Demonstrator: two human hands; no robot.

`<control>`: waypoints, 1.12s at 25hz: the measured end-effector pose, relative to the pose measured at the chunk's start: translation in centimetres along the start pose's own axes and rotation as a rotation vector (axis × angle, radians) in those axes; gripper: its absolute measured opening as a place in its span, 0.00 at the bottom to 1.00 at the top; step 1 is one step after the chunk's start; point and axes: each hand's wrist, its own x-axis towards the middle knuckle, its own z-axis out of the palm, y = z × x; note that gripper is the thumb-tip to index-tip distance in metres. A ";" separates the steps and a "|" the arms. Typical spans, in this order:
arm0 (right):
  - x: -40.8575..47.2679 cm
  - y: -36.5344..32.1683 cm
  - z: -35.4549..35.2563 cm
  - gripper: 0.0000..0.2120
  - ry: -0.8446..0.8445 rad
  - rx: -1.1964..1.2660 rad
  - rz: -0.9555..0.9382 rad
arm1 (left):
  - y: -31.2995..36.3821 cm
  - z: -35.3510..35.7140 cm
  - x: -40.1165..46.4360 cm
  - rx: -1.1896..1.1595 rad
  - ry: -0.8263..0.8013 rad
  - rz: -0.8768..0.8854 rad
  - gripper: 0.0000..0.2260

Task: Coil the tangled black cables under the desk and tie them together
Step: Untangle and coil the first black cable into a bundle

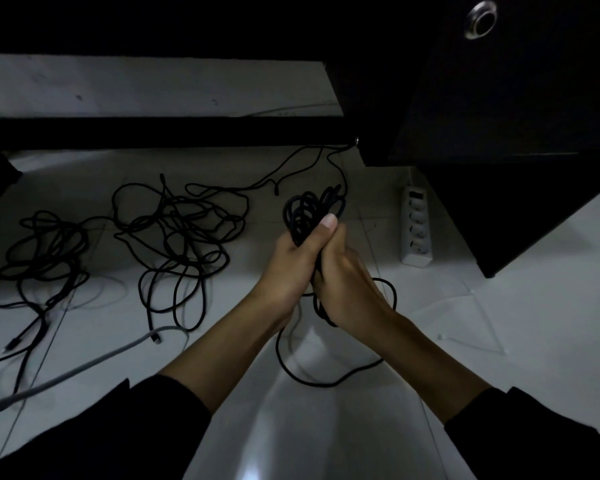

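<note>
My left hand point(293, 261) and my right hand point(347, 282) meet above the white floor, both gripping one black cable coil point(309, 211). Loops of the coil stick out above my fists, and the left thumb presses on them. A loose tail of the same cable point(312, 377) hangs below my hands and curves across the floor. A tangled black cable heap point(177, 233) lies on the floor to the left, and a second tangle point(39, 261) lies farther left. One strand runs from the middle heap up to the desk leg.
A white power strip point(415, 226) lies on the floor at the right, beside the dark desk cabinet point(520, 133). A grey cable point(84, 368) crosses the lower left floor. A dark crossbar point(160, 133) spans the back. A small white cable tie point(471, 344) lies at the right.
</note>
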 end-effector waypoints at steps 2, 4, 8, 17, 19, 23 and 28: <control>-0.1 -0.3 0.0 0.10 0.006 0.028 -0.022 | 0.0 0.2 -0.2 0.003 0.011 0.033 0.13; 0.0 -0.3 0.0 0.03 0.017 -0.021 -0.049 | -0.1 0.1 -0.3 -0.029 0.032 0.034 0.14; 0.5 0.1 -0.6 0.12 -0.005 -0.007 0.138 | 0.2 -0.4 0.4 -0.172 0.087 -0.024 0.15; 0.0 0.5 -0.1 0.06 -0.063 -0.331 -0.064 | 0.5 -1.0 -0.1 -0.337 0.042 -0.104 0.16; -0.2 0.8 0.1 0.09 -0.036 -0.415 -0.110 | 0.0 -0.6 -0.5 -0.319 0.059 -0.139 0.19; -0.2 0.7 0.0 0.12 -0.004 -0.452 -0.123 | -0.5 -0.4 -0.7 -0.265 0.022 -0.125 0.22; 0.2 0.1 -1.0 0.13 -0.090 -0.268 -0.076 | 0.4 -0.6 -0.1 -0.236 0.047 -0.178 0.18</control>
